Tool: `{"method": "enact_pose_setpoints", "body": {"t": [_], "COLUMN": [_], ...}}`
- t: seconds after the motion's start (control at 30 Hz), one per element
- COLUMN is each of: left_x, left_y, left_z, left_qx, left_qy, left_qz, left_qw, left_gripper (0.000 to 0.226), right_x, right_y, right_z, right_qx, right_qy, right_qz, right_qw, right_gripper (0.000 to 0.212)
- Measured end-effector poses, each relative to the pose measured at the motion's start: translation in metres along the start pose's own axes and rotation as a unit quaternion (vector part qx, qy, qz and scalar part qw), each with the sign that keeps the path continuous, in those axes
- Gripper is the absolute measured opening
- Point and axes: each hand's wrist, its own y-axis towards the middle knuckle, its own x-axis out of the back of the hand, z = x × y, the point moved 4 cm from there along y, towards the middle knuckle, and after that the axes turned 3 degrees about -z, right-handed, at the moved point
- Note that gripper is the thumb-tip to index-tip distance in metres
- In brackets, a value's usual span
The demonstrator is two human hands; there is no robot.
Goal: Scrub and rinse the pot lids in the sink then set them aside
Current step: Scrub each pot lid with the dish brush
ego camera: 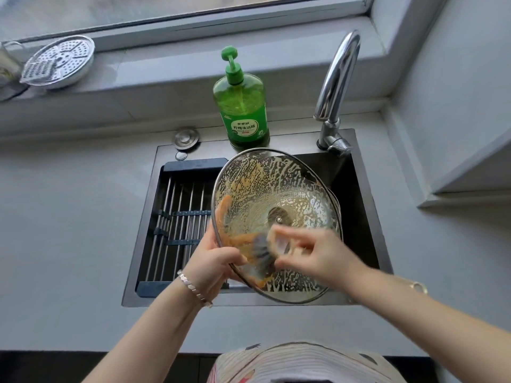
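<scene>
Green pump bottle, upper centre of frame: front label marked "柠檬洗洁精". Smaller line above those characters and fine print below too blurred to read.

A: What does the right hand hold?
B: A dark scrubber. Both are smeared by blur, so I cannot tell its kind.
A: The left hand?
B: Its fingers lie behind the soapy lid, dim orange streaks.
A: The sink?
B: Mostly hidden by the lid. The left edge cuts a jar.
</scene>
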Motion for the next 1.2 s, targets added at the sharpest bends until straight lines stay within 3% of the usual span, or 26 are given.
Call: {"method": "enact_pose_setpoints", "body": {"t": [0.1, 0.2, 0.37, 0.53, 0.67, 0.83, 0.97, 1.13, 1.2], "left_x": [0.002, -0.001, 0.003, 0.005, 0.01, 0.012, 0.01, 0.004, -0.001], "left_y": [-0.004, -0.005, -0.001, -0.003, -0.005, -0.008, -0.011, -0.015, -0.014], "left_z": [0.001, 0.002, 0.007, 0.004, 0.005, 0.004, 0.007, 0.007, 0.007], "left_qx": [0.008, 0.016, 0.011, 0.016, 0.019, 0.019, 0.022, 0.025, 0.024], "left_qy": [-0.011, -0.004, -0.023, -0.004, -0.012, -0.013, -0.025, -0.03, -0.034], "left_qz": [0.008, 0.009, -0.029, -0.03, -0.049, -0.05, -0.054, -0.045, -0.049], "left_qw": [1.0, 1.0, 0.999, 0.999, 0.999, 0.998, 0.998, 0.998, 0.998], "left_gripper": [0.093, 0.091, 0.095, 0.088, 0.091, 0.092, 0.087, 0.086, 0.084], "right_x": [-0.006, 0.026, -0.018, 0.025, -0.004, 0.049, 0.015, 0.067, 0.05], "right_y": [-0.01, 0.007, -0.018, 0.0, -0.02, -0.011, -0.028, -0.011, -0.006], "right_z": [0.0, -0.029, 0.003, -0.031, -0.011, -0.058, -0.041, -0.07, -0.061], "right_qx": [-0.007, -0.082, -0.022, -0.104, -0.07, -0.159, -0.125, -0.178, -0.142], "right_qy": [0.0, -0.047, 0.036, -0.087, -0.011, -0.166, -0.068, -0.196, -0.165], "right_qz": [0.047, -0.049, 0.078, 0.005, 0.107, 0.0, 0.088, -0.065, -0.05], "right_qw": [0.999, 0.994, 0.996, 0.991, 0.992, 0.973, 0.986, 0.962, 0.975], "right_gripper": [0.056, 0.058, 0.052, 0.055, 0.055, 0.053, 0.051, 0.053, 0.052]}}
